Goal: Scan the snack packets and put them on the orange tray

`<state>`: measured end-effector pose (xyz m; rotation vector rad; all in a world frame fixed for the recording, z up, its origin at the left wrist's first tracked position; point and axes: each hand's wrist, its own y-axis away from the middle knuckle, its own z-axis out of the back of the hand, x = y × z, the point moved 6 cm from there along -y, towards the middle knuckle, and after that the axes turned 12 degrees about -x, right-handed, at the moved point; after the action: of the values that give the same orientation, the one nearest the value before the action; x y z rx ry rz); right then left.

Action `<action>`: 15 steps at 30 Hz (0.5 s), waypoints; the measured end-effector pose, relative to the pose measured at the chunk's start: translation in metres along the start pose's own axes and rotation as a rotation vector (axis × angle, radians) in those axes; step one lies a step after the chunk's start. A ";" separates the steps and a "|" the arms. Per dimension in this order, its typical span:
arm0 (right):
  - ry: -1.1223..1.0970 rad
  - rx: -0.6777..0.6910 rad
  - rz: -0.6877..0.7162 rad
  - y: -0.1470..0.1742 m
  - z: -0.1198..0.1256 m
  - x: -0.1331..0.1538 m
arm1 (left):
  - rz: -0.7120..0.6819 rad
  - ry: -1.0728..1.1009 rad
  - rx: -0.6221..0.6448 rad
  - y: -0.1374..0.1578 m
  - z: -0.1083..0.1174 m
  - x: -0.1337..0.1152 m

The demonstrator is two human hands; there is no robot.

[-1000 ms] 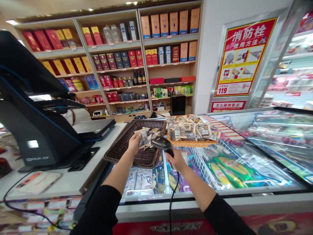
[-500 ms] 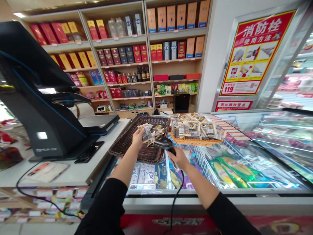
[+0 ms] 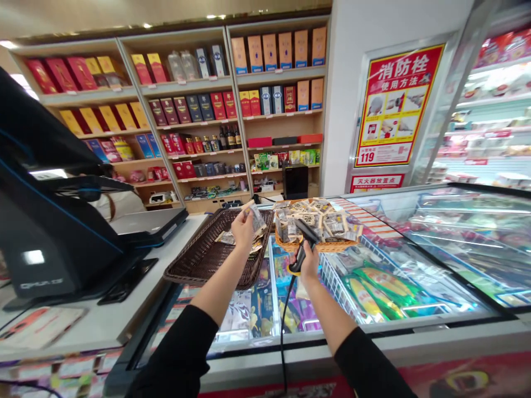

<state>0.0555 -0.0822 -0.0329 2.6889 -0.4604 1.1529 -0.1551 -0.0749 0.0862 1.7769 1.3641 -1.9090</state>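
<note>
My left hand is closed on a small snack packet with a cream edge and a clear, dark-looking middle. It holds the packet above the dark brown wicker basket, where a few similar packets lie. In my right hand is a black barcode scanner, gripped by its handle, its head tilted up and to the left. A cable hangs down from the handle. Behind the scanner, a light orange wicker basket is heaped with more such packets.
Both baskets rest on the glass top of a chest freezer with bagged goods inside. To the left, a counter carries a black checkout terminal. Shelves of boxed bottles line the back wall, beside a red fire-hydrant sign.
The scanner has swung from pointing left at the packet to an upright tilt in front of the orange basket. My left hand has lifted its packet slightly. The view has shifted right.
</note>
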 end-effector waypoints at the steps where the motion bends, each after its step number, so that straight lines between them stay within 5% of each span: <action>1: -0.019 -0.040 -0.017 -0.004 0.003 0.000 | -0.072 -0.119 0.040 0.009 -0.019 -0.008; 5: 0.000 -0.087 -0.040 -0.009 0.009 -0.003 | -0.190 -0.491 0.274 0.043 -0.085 -0.004; 8: 0.014 -0.069 0.005 -0.009 0.008 -0.002 | -0.125 -0.538 0.374 0.054 -0.106 0.013; 11: -0.004 -0.055 0.055 -0.005 0.006 0.003 | -0.137 -0.416 0.302 0.041 -0.096 0.011; 15: 0.026 0.021 0.084 0.006 -0.002 0.007 | -0.072 -0.349 0.162 -0.002 -0.039 0.014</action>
<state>0.0568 -0.0889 -0.0260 2.6927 -0.5651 1.2201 -0.1330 -0.0399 0.0806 1.3808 1.1928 -2.2922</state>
